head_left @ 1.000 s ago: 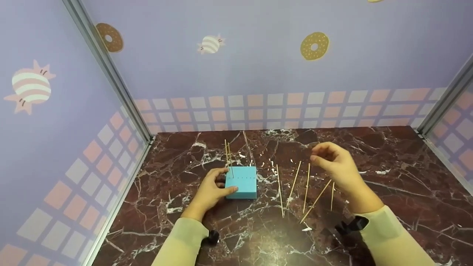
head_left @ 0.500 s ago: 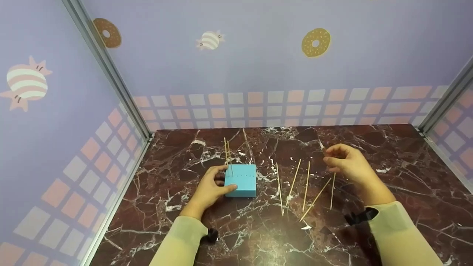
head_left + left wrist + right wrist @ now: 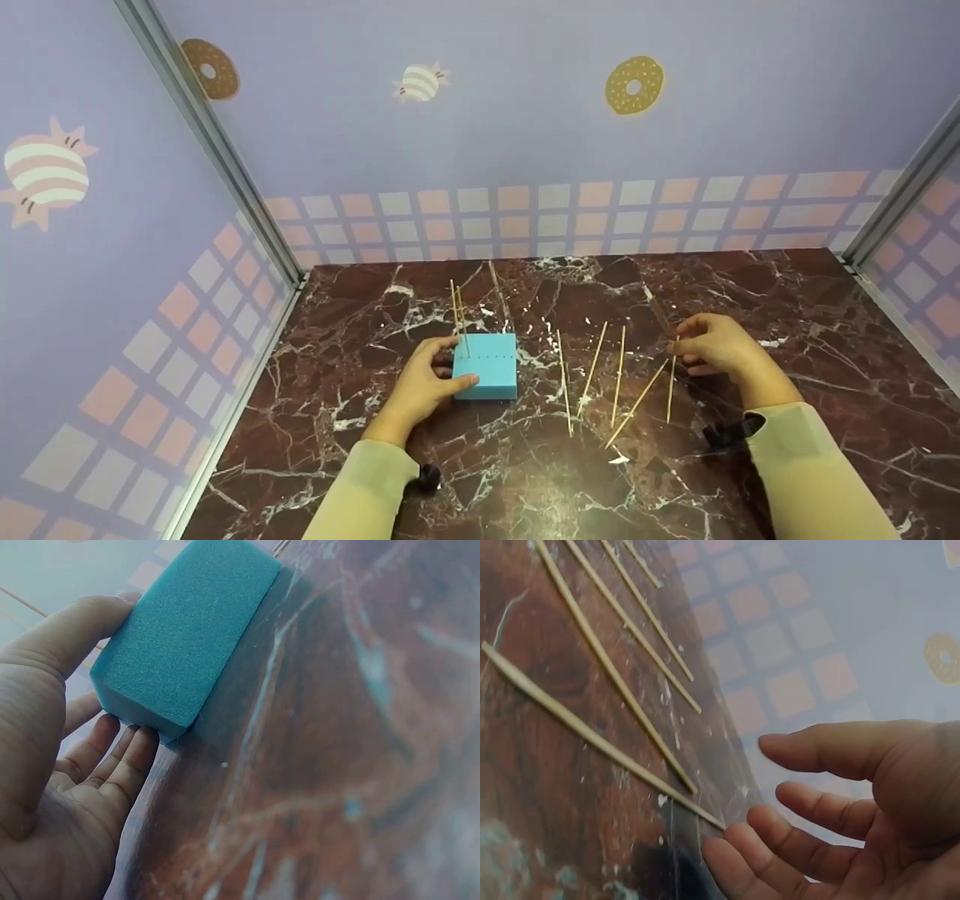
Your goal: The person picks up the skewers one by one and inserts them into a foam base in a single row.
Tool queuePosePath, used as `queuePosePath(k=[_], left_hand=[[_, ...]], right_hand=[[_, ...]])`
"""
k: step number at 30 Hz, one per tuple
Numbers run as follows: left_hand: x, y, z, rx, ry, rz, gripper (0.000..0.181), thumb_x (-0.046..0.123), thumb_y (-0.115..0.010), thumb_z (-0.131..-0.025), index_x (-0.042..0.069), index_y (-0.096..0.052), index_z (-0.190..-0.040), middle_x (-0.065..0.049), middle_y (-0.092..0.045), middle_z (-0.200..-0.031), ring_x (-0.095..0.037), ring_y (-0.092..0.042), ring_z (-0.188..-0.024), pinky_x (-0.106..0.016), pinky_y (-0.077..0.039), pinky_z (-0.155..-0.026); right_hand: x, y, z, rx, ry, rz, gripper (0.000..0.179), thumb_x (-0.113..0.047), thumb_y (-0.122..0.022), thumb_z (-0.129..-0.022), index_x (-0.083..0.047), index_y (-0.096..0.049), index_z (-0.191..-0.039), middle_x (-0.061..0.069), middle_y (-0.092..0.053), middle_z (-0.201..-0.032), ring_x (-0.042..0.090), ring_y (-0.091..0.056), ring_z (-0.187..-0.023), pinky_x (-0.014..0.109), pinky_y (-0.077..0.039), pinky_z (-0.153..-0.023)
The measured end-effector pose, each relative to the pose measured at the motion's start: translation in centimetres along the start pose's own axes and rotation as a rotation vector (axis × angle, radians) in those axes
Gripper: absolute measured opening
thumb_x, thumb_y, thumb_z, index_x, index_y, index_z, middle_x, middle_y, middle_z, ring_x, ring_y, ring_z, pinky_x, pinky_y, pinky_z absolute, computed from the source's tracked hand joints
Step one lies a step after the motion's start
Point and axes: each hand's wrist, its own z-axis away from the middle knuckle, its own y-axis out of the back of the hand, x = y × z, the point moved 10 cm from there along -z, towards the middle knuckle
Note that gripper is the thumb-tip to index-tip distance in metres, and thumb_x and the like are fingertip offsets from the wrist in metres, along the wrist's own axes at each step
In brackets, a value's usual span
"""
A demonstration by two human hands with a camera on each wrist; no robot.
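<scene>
At the left, a light blue foam block [image 3: 487, 375] sits on the marbled table, a row of small holes across its top. Two thin wooden sticks [image 3: 459, 309] stand upright in its left side. My left hand [image 3: 416, 386] holds the block by its left end, thumb on one face and fingers on another, as the left wrist view of the foam block [image 3: 187, 630] also shows. My right hand [image 3: 724, 351] hovers at the far end of the rightmost loose stick [image 3: 670, 394]. In the right wrist view that hand [image 3: 840, 817] has thumb and fingers apart, with nothing between them.
Several more loose sticks [image 3: 618, 379] lie spread on the dark red marbled table [image 3: 525, 480] between the block and my right hand. Patterned panels [image 3: 517, 112] wall the table at the back, left and right.
My right hand has moved to the right and then nearer to me, down to the far end of the rightmost stick. The left hand keeps its hold on the foam block.
</scene>
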Motion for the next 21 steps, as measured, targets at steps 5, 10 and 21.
queuePosePath(k=[5,10,21], left_hand=[[-0.1,0.0,0.0,-0.01,0.008,-0.01,0.078,0.025,-0.096,-0.095,0.014,-0.06,-0.163,-0.014,-0.056,-0.159,-0.034,-0.068,-0.125,-0.049,-0.063,-0.104],[-0.2,-0.1,0.0,-0.027,0.023,-0.002,0.08,0.026,-0.095,-0.096,0.015,-0.057,-0.165,-0.014,-0.055,-0.16,-0.034,-0.069,-0.126,-0.046,-0.064,-0.098],[-0.4,-0.1,0.1,-0.011,0.045,0.024,0.081,0.022,-0.095,-0.095,0.016,-0.056,-0.165,-0.016,-0.058,-0.155,-0.032,-0.069,-0.125,-0.043,-0.064,-0.098]], right_hand=[[0.7,-0.1,0.1,-0.01,-0.038,0.008,0.049,-0.009,-0.079,-0.103,0.015,-0.057,-0.139,0.004,-0.07,-0.103,0.016,-0.068,-0.087,0.035,-0.071,-0.078],[1.0,-0.1,-0.3,0.018,-0.036,0.044,0.037,-0.008,-0.081,-0.101,0.014,-0.065,-0.126,0.004,-0.067,-0.094,0.016,-0.067,-0.083,0.032,-0.07,-0.074],[1.2,-0.3,-0.5,0.056,-0.046,0.119,0.042,-0.001,-0.085,-0.096,0.019,-0.064,-0.126,0.007,-0.063,-0.088,0.015,-0.067,-0.076,0.028,-0.068,-0.068]])
